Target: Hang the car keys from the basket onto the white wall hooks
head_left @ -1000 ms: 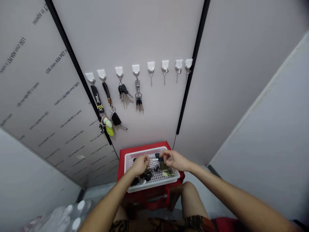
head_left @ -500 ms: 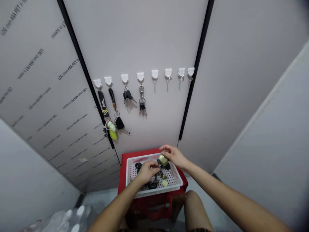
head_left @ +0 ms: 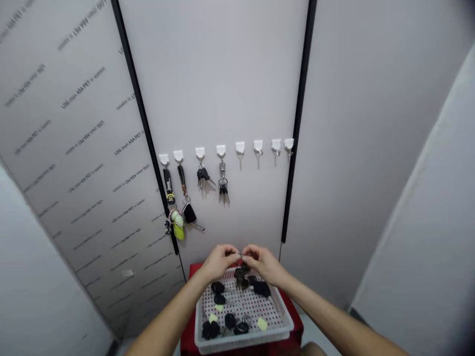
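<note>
My left hand [head_left: 218, 261] and my right hand [head_left: 265, 264] meet fingertip to fingertip over the far side of a white plastic basket [head_left: 243, 342]. Both pinch the top of a bunch of keys [head_left: 241, 278], seemingly at its ring, which the fingers mostly hide. Dark and brassy keys dangle below the fingers. Inside the basket lie several black-headed keys [head_left: 219, 299] and a few pale yellow paper tags [head_left: 262, 324]. One black key cluster [head_left: 261, 287] rests close under my right hand.
The basket stands on a red stool [head_left: 188, 341] against a pale wall panel. A row of white hooks [head_left: 240, 147] runs along the panel. Key sets [head_left: 223, 187] hang on the left hooks, including a black lanyard [head_left: 168, 187]. Black strips [head_left: 297, 128] edge the panel.
The view has shifted, so hooks and basket appear lower. My hands have risen and come together at the top of the key bunch. The brassy fob is no longer clearly visible in my right hand.
</note>
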Demonstrator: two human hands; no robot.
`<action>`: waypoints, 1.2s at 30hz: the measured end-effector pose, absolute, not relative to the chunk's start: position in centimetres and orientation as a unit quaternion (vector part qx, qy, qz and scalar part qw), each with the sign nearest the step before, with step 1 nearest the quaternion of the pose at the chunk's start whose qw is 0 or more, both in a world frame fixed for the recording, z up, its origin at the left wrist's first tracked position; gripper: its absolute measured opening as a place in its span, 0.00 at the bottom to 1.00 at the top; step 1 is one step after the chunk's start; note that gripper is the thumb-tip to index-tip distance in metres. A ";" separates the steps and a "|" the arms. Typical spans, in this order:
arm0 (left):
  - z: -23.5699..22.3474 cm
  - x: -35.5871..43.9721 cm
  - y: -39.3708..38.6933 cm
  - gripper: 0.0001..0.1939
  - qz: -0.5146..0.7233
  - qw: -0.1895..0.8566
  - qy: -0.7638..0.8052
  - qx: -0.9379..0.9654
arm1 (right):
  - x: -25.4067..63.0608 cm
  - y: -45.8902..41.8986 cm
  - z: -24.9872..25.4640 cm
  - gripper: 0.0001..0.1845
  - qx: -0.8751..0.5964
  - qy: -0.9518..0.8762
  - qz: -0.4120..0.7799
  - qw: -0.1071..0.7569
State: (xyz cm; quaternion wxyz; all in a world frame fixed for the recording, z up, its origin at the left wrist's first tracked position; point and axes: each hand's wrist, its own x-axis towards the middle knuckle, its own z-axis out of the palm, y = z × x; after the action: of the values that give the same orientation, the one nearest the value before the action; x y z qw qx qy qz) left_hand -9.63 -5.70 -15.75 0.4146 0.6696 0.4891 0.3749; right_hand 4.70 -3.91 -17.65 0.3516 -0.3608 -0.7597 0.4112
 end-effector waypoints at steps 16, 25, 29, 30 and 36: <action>-0.1 -8.4 -0.1 0.10 0.579 0.100 0.422 0.690 | 3.4 1.7 1.2 0.03 -0.329 -0.671 0.267 0.608; 2.0 -6.9 1.0 0.15 0.493 0.036 0.529 0.690 | 2.4 4.5 3.0 0.04 -0.444 -0.615 0.269 0.594; -0.6 -7.0 0.0 0.15 0.495 0.057 0.509 0.702 | 3.0 4.9 0.3 0.06 -0.448 -0.628 0.261 0.580; -1.8 -7.2 -0.5 0.15 0.499 0.065 0.504 0.702 | 3.4 4.8 -0.9 0.08 -0.448 -0.631 0.252 0.581; -14.4 -9.4 -3.9 0.14 0.423 0.199 0.554 0.688 | 6.3 1.3 -12.9 0.12 -0.443 -0.774 0.233 0.389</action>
State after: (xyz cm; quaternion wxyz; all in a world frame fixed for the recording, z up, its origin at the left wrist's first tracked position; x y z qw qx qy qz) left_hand -9.41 -3.87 -14.40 0.1989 0.6883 0.5545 0.4234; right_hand 6.30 1.28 -12.87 0.3889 -0.4428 -0.7735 0.2331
